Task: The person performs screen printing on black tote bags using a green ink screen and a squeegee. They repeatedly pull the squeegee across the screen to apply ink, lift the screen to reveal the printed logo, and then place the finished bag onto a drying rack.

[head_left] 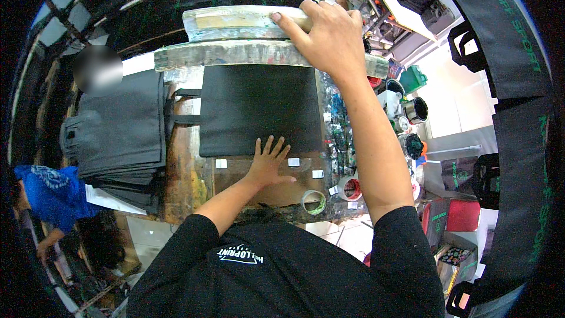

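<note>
A black fabric bag (253, 106) with two handles (187, 119) lies flat on the worktable, its handles pointing left. My left hand (272, 162) has its fingers spread over the bag's near edge, holding nothing. Farther off, a paint-stained wooden frame bar (235, 54) runs across beyond the bag. Behind that bar is a long whitish squeegee (229, 22). My right hand (331, 38) is wrapped over the squeegee's right end, thumb on its near face; the other fingertips are partly hidden behind it.
On the left is a stack of black bags (120, 123), near a person in a blue shirt (50, 191). Small white tabs (294, 162) dot the table's near side. A round tub (313, 202), a red-stained cup (351, 188) and several paint cans (416, 109) line the right. Black bags (518, 82) hang at far right.
</note>
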The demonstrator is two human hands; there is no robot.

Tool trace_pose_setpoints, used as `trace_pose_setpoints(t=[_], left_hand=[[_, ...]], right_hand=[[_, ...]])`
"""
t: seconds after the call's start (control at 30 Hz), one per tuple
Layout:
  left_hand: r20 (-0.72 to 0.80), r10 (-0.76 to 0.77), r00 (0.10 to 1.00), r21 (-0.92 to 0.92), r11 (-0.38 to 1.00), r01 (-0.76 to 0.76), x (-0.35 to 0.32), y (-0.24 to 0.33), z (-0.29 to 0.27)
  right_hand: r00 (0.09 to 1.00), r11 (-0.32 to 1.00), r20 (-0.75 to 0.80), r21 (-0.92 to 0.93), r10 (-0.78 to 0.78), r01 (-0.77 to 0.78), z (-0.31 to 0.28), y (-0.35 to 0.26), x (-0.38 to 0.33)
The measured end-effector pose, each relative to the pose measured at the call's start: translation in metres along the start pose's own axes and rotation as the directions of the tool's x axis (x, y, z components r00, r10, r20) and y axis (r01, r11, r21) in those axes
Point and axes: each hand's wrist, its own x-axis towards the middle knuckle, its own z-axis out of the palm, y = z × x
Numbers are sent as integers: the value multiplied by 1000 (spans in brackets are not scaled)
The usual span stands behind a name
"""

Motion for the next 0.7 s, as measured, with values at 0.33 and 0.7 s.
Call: trace_pose_setpoints(t=[0.33,0.7], left_hand=[[-23,25,999,-41,999,-25,-12,21,4],[-62,-348,935,-860,495,127,-34,-38,-151]], right_hand=[[1000,1000,-2,-15,-6,6,3,0,-1],[1000,999,9,-40,-20,20,-1,-13,-22]])
